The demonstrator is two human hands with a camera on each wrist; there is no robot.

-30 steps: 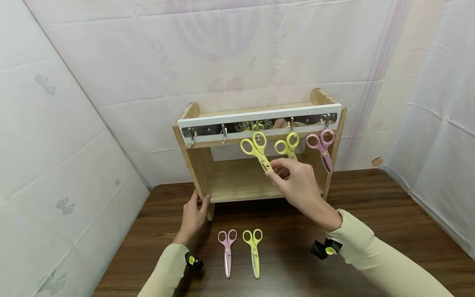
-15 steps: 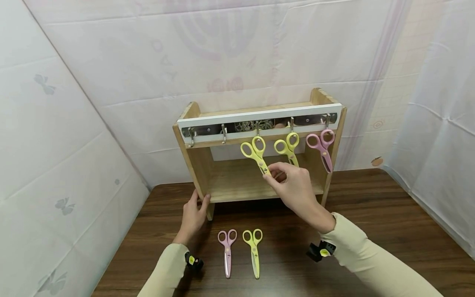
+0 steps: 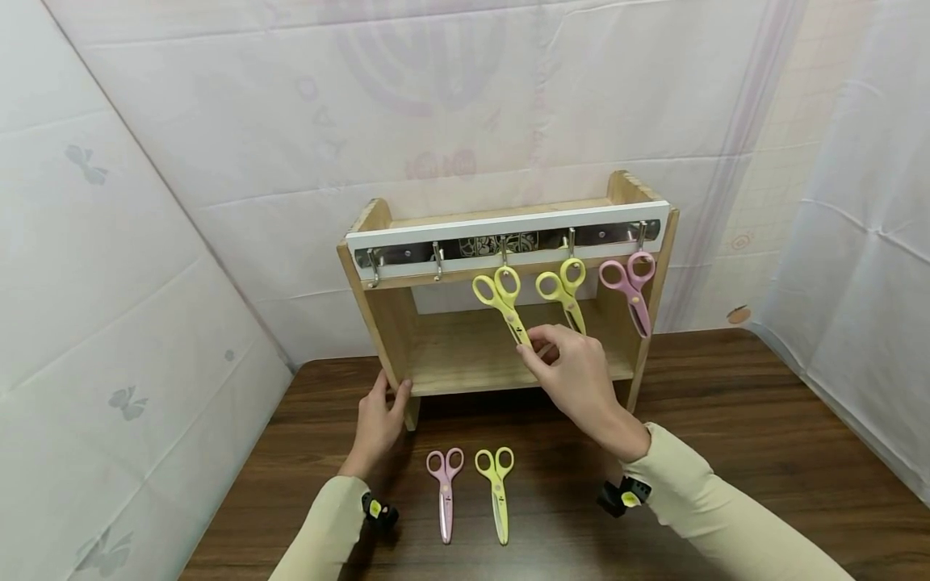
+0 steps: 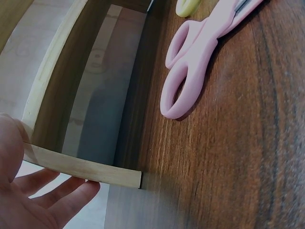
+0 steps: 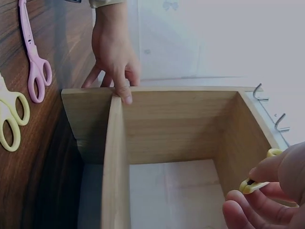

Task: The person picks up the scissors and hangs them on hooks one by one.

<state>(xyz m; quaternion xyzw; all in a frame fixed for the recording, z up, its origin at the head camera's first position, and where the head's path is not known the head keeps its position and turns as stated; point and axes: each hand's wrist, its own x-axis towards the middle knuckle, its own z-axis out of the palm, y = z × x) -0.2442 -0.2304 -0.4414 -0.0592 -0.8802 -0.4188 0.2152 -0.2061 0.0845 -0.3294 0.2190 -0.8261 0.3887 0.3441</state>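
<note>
My right hand (image 3: 577, 367) pinches a pair of yellow scissors (image 3: 503, 300) by the blade end, handles up. One handle loop is at the tip of the middle hook (image 3: 504, 252); whether it hangs there, I cannot tell. To its right, other yellow scissors (image 3: 565, 289) and pink scissors (image 3: 630, 289) hang from hooks. My left hand (image 3: 378, 424) grips the lower left side of the wooden shelf (image 3: 472, 367), thumb in front and fingers outside the panel in the left wrist view. Pink scissors (image 3: 446, 492) and yellow scissors (image 3: 497, 492) lie on the table.
A white rail (image 3: 465, 234) with a metal strip runs along the shelf's upper front. Its two left hooks (image 3: 439, 262) carry nothing. The shelf stands on a dark wooden table (image 3: 327, 500), with patterned white sheeting (image 3: 276, 161) behind and at both sides.
My right hand has moved slightly down with the yellow scissors, bringing the loop from over the middle hook to its lower tip. My left hand stays in place.
</note>
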